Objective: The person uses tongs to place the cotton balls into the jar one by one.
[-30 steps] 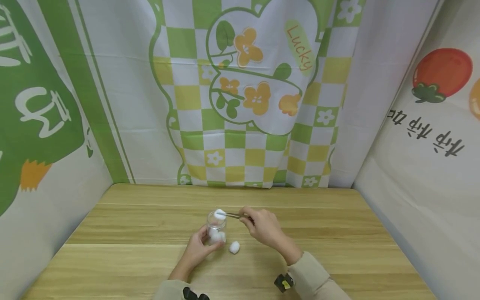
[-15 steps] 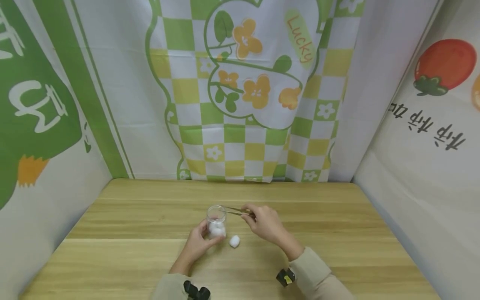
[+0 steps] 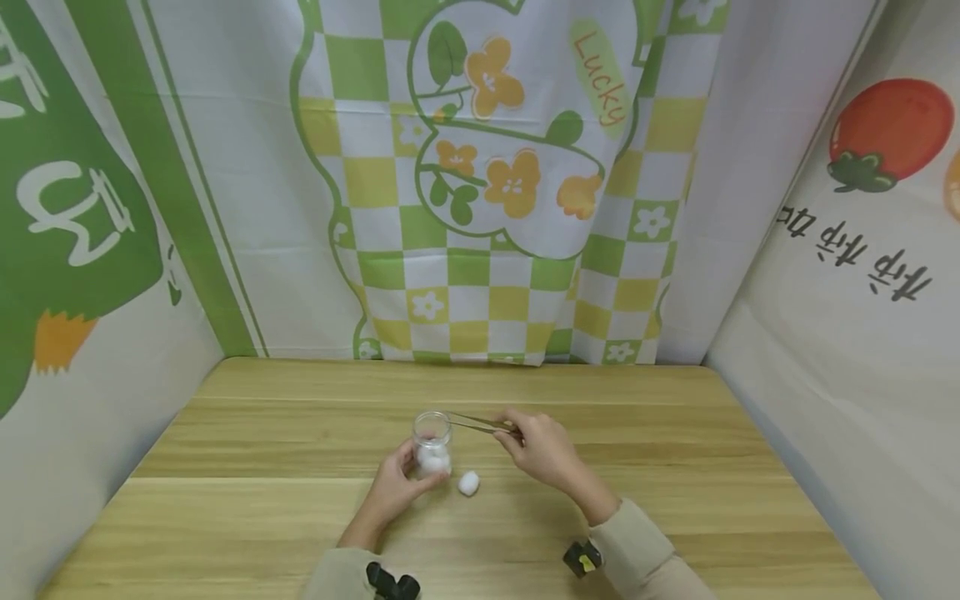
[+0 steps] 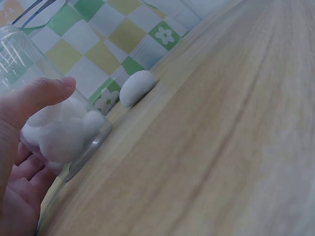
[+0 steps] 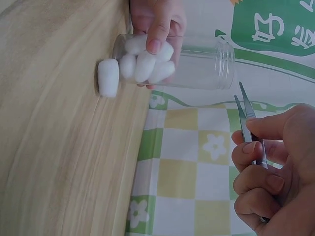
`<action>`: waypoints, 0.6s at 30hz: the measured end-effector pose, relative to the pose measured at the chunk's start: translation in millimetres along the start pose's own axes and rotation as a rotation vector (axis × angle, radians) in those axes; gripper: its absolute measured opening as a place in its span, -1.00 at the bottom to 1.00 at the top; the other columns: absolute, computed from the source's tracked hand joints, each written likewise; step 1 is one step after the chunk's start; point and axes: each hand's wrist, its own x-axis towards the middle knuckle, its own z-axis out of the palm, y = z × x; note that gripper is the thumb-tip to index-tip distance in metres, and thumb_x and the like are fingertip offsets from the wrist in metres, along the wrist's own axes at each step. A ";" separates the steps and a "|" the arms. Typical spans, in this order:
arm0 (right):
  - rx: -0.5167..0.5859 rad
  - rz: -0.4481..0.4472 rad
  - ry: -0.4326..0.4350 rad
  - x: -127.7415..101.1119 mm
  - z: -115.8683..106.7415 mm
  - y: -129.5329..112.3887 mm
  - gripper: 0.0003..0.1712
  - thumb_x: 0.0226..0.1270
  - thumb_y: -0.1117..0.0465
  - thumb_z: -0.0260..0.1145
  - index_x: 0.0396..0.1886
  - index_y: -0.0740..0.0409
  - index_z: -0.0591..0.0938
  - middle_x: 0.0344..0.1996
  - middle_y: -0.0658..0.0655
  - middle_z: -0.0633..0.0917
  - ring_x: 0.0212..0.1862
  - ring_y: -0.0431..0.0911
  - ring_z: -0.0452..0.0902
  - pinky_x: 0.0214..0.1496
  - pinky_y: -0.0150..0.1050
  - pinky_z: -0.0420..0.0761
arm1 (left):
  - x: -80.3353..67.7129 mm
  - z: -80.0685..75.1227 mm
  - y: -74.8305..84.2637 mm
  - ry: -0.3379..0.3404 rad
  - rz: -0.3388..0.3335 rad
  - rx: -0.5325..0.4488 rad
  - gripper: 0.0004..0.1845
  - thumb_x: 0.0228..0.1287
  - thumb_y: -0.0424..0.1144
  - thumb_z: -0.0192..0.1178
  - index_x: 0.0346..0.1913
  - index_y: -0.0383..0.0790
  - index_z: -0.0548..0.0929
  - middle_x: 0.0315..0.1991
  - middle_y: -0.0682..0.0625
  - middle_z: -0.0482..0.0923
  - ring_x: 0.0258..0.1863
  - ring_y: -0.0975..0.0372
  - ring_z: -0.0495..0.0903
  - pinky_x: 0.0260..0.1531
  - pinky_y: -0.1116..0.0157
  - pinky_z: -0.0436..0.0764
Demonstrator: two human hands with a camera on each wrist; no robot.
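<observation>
My left hand (image 3: pixel 397 487) grips a clear, lidless jar (image 3: pixel 432 429) around its lower part, thumb in front, as the jar stands upright on the table. Several white cotton balls (image 5: pixel 145 64) lie in the bottom of the jar. One more cotton ball (image 3: pixel 468 483) rests on the tabletop just right of the jar, apart from it. With thumb and fingers, my right hand (image 3: pixel 546 450) holds metal tweezers (image 5: pixel 248 120). The tweezers' tips are slightly spread beside the jar's mouth, nothing between them.
The wooden table (image 3: pixel 300 442) reaches back to a checked curtain (image 3: pixel 465 292). Printed cloths hang at the left (image 3: pixel 187 325) and right (image 3: pixel 840 358) sides.
A cotton ball held by the tweezers at the jar's mouth has dropped into the jar. The tweezers have spread and my right hand has drawn back rightward. The left hand keeps its grip.
</observation>
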 end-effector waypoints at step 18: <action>0.000 0.018 -0.051 -11.5 2.5 10.2 -0.78 0.35 0.21 0.26 -0.07 0.17 0.64 -0.46 0.10 0.76 -0.46 -0.21 0.64 -0.51 -0.53 0.49 | -0.5 -0.9 -0.8 -0.013 -0.003 -0.003 -0.35 0.02 -0.33 0.45 0.22 -0.34 0.47 0.16 -0.24 0.59 0.20 -0.02 0.56 0.33 0.12 0.51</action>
